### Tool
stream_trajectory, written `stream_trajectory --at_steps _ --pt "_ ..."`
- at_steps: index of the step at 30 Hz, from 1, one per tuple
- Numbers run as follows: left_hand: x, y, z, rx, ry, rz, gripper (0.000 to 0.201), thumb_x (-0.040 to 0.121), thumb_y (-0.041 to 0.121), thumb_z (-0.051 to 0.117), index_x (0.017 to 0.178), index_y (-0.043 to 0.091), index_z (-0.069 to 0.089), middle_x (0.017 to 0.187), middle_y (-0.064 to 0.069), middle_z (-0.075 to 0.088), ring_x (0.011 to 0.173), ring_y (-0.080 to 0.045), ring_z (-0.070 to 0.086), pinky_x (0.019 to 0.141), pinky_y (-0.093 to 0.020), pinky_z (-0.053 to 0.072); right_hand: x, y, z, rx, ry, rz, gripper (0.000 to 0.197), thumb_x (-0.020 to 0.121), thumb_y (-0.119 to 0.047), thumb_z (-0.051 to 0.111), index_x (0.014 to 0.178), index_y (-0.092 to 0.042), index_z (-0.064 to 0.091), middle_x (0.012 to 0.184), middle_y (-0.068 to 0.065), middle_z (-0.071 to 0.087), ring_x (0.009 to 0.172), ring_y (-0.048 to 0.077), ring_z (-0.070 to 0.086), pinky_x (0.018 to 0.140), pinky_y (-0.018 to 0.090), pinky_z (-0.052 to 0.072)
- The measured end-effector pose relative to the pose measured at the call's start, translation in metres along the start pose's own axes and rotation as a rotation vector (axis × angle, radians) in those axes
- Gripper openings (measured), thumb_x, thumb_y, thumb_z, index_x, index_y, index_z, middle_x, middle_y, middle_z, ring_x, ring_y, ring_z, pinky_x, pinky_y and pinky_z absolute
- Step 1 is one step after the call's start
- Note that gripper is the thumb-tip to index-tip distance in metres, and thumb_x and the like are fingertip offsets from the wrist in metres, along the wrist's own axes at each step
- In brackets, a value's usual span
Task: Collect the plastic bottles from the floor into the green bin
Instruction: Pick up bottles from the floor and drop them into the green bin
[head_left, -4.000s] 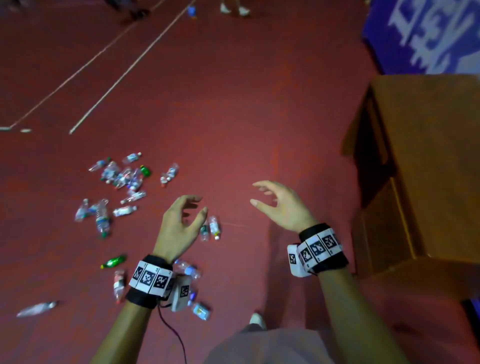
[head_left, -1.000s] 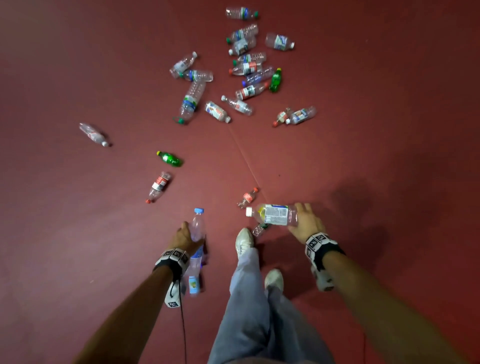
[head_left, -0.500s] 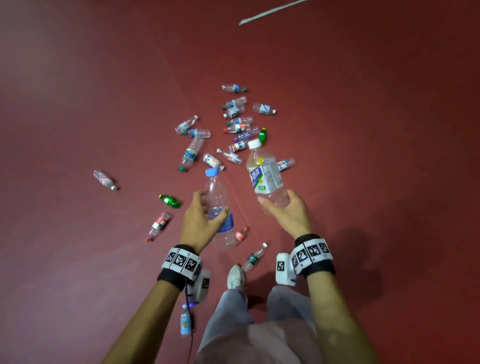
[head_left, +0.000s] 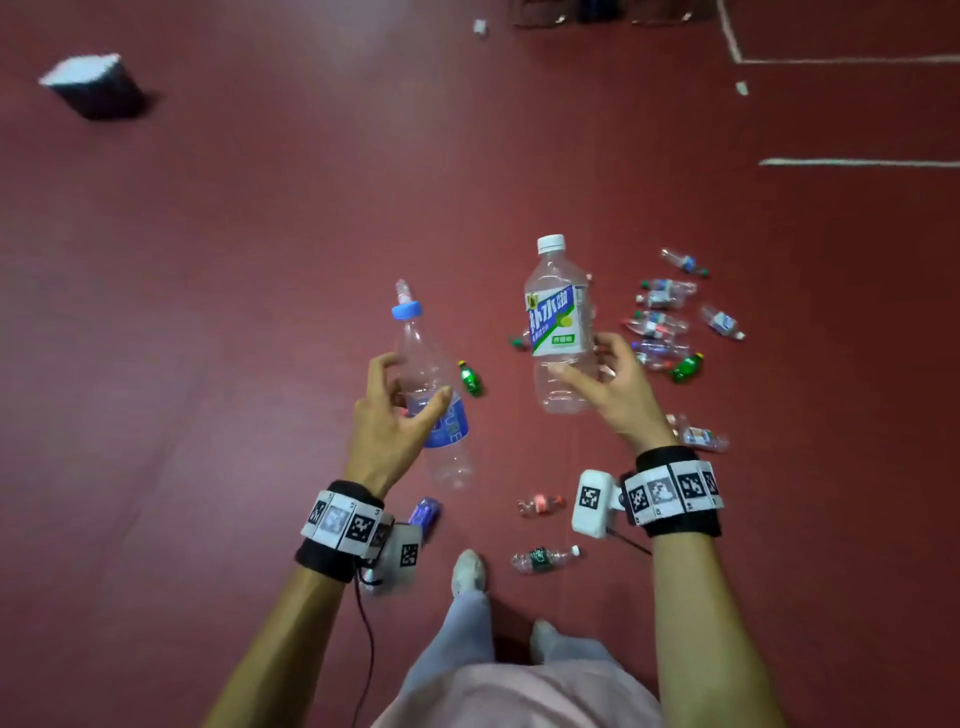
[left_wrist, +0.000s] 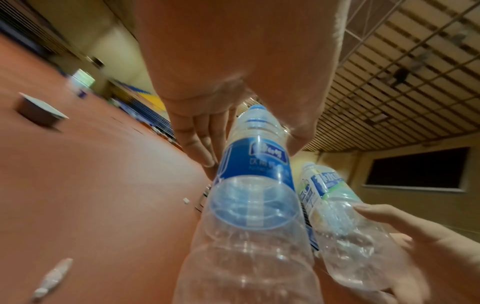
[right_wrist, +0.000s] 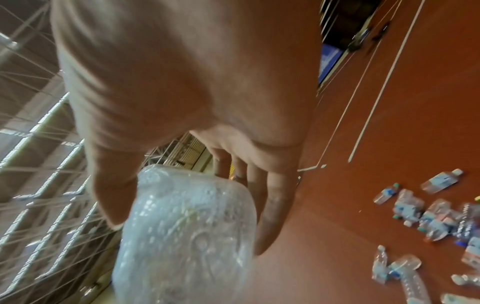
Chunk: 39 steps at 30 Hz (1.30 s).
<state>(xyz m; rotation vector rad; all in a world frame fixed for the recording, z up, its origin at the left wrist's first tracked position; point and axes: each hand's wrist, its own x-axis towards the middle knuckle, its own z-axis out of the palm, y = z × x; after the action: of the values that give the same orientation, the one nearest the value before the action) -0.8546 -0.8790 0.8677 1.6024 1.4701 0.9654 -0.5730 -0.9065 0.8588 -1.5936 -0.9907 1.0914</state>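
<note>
Bottles are in both of your hands, held up over the red floor (head_left: 208, 312). Your left hand (head_left: 387, 421) holds a clear bottle with a blue cap (head_left: 434, 395), with your thumb on one side of its blue label and your fingers curled round the other side. Your right hand (head_left: 615, 387) holds a clear bottle with a white cap (head_left: 558, 322), with your thumb across the front, just under its white, blue and green label, and your fingers round the back. Both bottles point cap up and away from you, and they are near each other but apart. In the left wrist view the blue cap bottle (left_wrist: 253, 185) fills the middle, and the white cap bottle (left_wrist: 332, 216) sits just to its right. In the right wrist view you see the bumpy bottom of the white cap bottle (right_wrist: 187, 236) between your thumb and fingers (right_wrist: 272, 205). A pile of bottles (head_left: 662, 322) lies on the floor past your right hand. A small green bottle (head_left: 470, 378) lies between your two hands, lower down on the floor. More bottles lie near your white shoes (head_left: 467, 571). A dark bin with a white top (head_left: 93, 85) stands far off at your left; it is too blurry to tell its colour.
</note>
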Motion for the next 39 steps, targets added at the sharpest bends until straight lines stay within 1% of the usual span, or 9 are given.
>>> stream_trajectory --at_steps 5,10,16,19,21,25,29,34,39 --pt "-0.092 -0.021 -0.093 0.011 0.347 -0.150 0.059 0.084 0.039 0.081 0.132 0.033 0.047 0.102 0.007 0.072 0.083 -0.004 0.071 0.075 -0.026 0.059 -0.024 -0.028 0.093 -0.152 -0.382 -0.087 0.065 0.076 -0.019 0.089 0.127 -0.012 0.049 0.115 -0.009 0.060 0.103 -0.004 0.058 0.082 0.003 0.044" --pt "-0.199 -0.056 -0.187 0.029 0.657 -0.265 0.059 0.088 0.043 0.076 0.138 0.040 0.045 0.100 0.012 0.069 0.080 -0.003 0.070 0.076 -0.030 0.059 -0.080 -0.059 0.227 -0.288 -0.744 -0.194 0.069 0.074 -0.025 0.090 0.128 -0.017 0.048 0.118 -0.004 0.063 0.109 0.010 0.063 0.100 0.030 0.049" --pt "-0.364 -0.101 -0.294 0.005 1.026 -0.402 0.057 0.089 0.044 0.075 0.138 0.040 0.046 0.113 0.006 0.071 0.092 -0.006 0.071 0.083 -0.029 0.057 -0.222 -0.085 0.402 -0.294 -1.111 -0.346 0.070 0.077 -0.020 0.088 0.134 -0.021 0.047 0.119 -0.009 0.064 0.104 0.002 0.065 0.090 0.017 0.051" --pt "-0.461 -0.119 -0.342 0.024 1.178 -0.487 0.058 0.092 0.040 0.073 0.142 0.036 0.044 0.112 0.012 0.069 0.088 0.004 0.069 0.072 -0.009 0.049 -0.318 -0.085 0.484 -0.301 -1.288 -0.390 0.065 0.076 -0.015 0.088 0.129 -0.021 0.049 0.117 -0.007 0.067 0.104 0.013 0.070 0.094 0.031 0.056" --pt "-0.529 -0.134 -0.369 0.035 1.261 -0.563 0.061 0.092 0.044 0.071 0.144 0.036 0.041 0.114 0.011 0.069 0.091 0.004 0.068 0.077 -0.010 0.050 -0.390 -0.080 0.534 -0.301 -1.404 -0.404 0.065 0.075 -0.011 0.087 0.127 -0.017 0.049 0.114 -0.005 0.068 0.103 0.017 0.072 0.096 0.035 0.057" --pt "-0.646 -0.152 -0.406 0.009 1.393 -0.742 0.074 0.083 0.054 0.068 0.145 0.029 0.038 0.115 0.004 0.069 0.098 -0.008 0.069 0.092 -0.037 0.053 -0.516 -0.058 0.603 -0.270 -1.609 -0.420 0.067 0.075 -0.018 0.088 0.129 -0.018 0.048 0.120 -0.009 0.067 0.108 0.009 0.069 0.096 0.028 0.054" --pt "-0.754 -0.158 -0.421 0.003 1.537 -0.937 0.062 0.089 0.031 0.077 0.139 0.018 0.043 0.104 0.010 0.065 0.087 0.002 0.064 0.087 -0.034 0.052 -0.647 -0.031 0.656 -0.280 -1.830 -0.369 0.065 0.077 -0.018 0.089 0.129 -0.015 0.049 0.121 -0.007 0.068 0.105 0.003 0.069 0.090 0.021 0.054" --pt "-0.835 -0.172 -0.420 -0.041 1.717 -1.065 0.039 0.084 0.040 0.081 0.116 0.029 0.059 0.101 0.009 0.073 0.086 -0.002 0.070 0.078 -0.024 0.056 -0.748 0.016 0.714 -0.316 -2.009 -0.311 0.062 0.078 -0.030 0.088 0.127 -0.019 0.053 0.121 -0.003 0.072 0.108 0.010 0.069 0.090 0.032 0.058" --pt "-0.876 -0.202 -0.445 -0.099 1.847 -1.131 0.045 0.089 0.044 0.076 0.126 0.036 0.051 0.109 0.014 0.072 0.095 0.000 0.069 0.084 -0.025 0.053 -0.815 0.060 0.790 -0.428 -2.091 -0.337 0.047 0.083 -0.023 0.084 0.122 -0.011 0.060 0.109 -0.006 0.071 0.087 -0.010 0.067 0.076 0.015 0.054"
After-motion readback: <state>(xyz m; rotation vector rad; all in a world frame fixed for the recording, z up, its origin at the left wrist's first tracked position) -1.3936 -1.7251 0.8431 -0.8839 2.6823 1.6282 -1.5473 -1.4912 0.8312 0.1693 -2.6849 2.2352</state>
